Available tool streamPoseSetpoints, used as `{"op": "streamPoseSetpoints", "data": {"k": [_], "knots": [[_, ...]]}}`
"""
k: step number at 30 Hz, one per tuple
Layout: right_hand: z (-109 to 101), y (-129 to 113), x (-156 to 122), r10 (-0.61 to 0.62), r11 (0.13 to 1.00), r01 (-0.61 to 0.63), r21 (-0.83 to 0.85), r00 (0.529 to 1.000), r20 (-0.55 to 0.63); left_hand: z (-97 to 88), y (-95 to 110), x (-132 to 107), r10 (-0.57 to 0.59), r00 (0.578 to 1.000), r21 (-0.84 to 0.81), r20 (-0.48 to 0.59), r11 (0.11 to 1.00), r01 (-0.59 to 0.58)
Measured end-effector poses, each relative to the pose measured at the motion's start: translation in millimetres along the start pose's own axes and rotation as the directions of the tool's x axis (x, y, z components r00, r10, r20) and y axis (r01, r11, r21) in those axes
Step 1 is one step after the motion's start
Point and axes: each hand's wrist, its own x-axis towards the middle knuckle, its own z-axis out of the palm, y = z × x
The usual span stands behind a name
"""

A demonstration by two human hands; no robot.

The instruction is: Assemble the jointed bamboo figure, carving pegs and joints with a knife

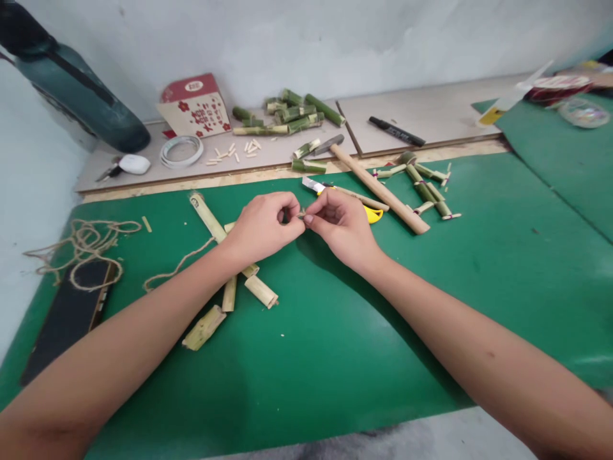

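Observation:
Above the green mat, my left hand [263, 223] and my right hand [342, 227] meet fingertip to fingertip. Both pinch a thin, tan, frayed strand [301, 214] that looks like twine; most of it is hidden by the fingers. Partly behind my left hand and wrist lies a figure of pale bamboo pieces [207, 216], with separate-looking short lengths [261, 292] at its lower end. A loose strand of twine [184, 260] runs from it under my left forearm. Just beyond my right hand are a yellow-handled cutter [375, 214] and a hammer [383, 191].
A tangle of twine [90, 239] lies partly over a dark phone-like slab [67, 319] at left. Green bamboo lengths [294, 114], a tape roll [182, 151], a marker [396, 131] and a bottle [81, 89] stand along the back ledge. A small bamboo figure [426, 188] lies right.

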Motion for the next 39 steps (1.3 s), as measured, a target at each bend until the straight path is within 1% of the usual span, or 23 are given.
{"op": "streamPoseSetpoints", "data": {"k": [3, 8, 13, 16, 21, 24, 30, 39], "knots": [[-0.2, -0.2, 0.1, 0.013, 1.000, -0.013, 0.014, 1.000, 0.005, -1.0, 2.0, -1.0, -0.002, 1.000, 0.027, 0.021, 1.000, 0.001], [-1.6, 0.2, 0.8, 0.024, 0.999, -0.025, 0.029, 0.998, 0.056, -2.1, 2.8, -1.6, -0.014, 0.999, 0.073, 0.035, 0.997, 0.011], [-2.0, -1.8, 1.9, -0.005, 1.000, 0.004, 0.021, 0.999, 0.042, -1.5, 0.4, -1.3, 0.019, 0.999, 0.019, 0.038, 1.000, -0.020], [-1.7, -3.3, 1.4, -0.016, 1.000, 0.016, 0.008, 0.999, 0.042, -1.5, -0.1, -0.9, 0.003, 0.999, -0.011, 0.045, 1.000, -0.002], [-1.2, -2.9, -0.6, -0.063, 0.997, 0.065, -0.032, 0.996, 0.071, -2.0, -0.1, -0.6, -0.019, 0.998, -0.010, 0.055, 1.000, 0.019], [-1.1, -2.7, -1.1, -0.078, 0.996, 0.081, -0.043, 0.996, 0.052, -1.9, -0.7, -0.4, -0.019, 0.998, -0.009, 0.053, 1.000, 0.019], [-0.5, -4.1, -0.7, -0.059, 0.998, 0.059, 0.026, 0.998, 0.022, -0.5, -3.5, 0.3, -0.007, 1.000, -0.038, 0.028, 0.999, 0.008], [0.7, -3.8, -1.6, -0.083, 0.994, 0.084, -0.067, 0.996, 0.017, -0.7, -3.4, 0.0, -0.014, 0.999, -0.038, 0.037, 0.999, 0.016]]}}
